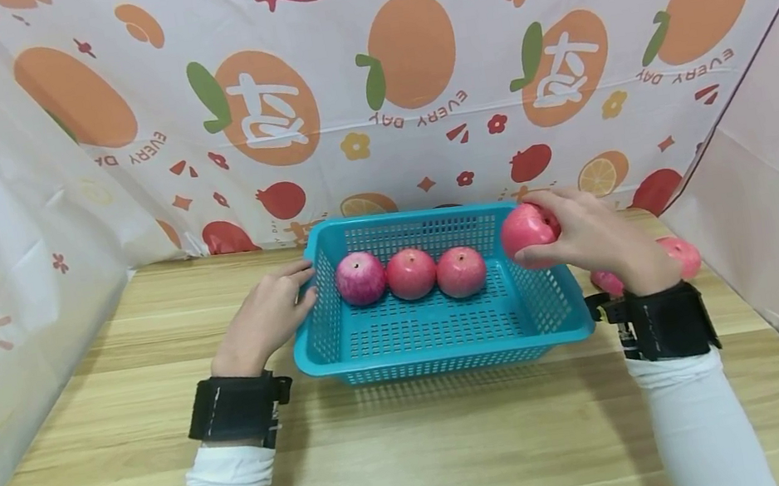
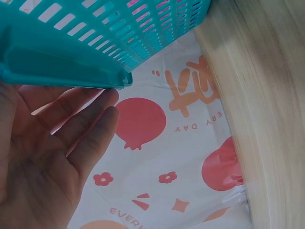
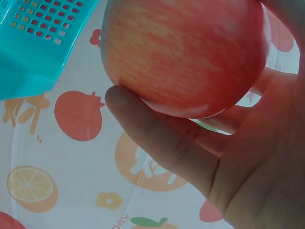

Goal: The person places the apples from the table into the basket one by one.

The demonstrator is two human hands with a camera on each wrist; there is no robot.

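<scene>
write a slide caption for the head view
A red apple in the right grip at the blue basket's right end, with three round fruits lined up inside.

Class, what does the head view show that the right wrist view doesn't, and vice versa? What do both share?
Only head view: left hand, wooden table, clear row of three fruits.
Only right wrist view: palm of the right hand, yellow-streaked side of the held apple.
Both: that hand and apple, blue basket, printed cloth.
</scene>
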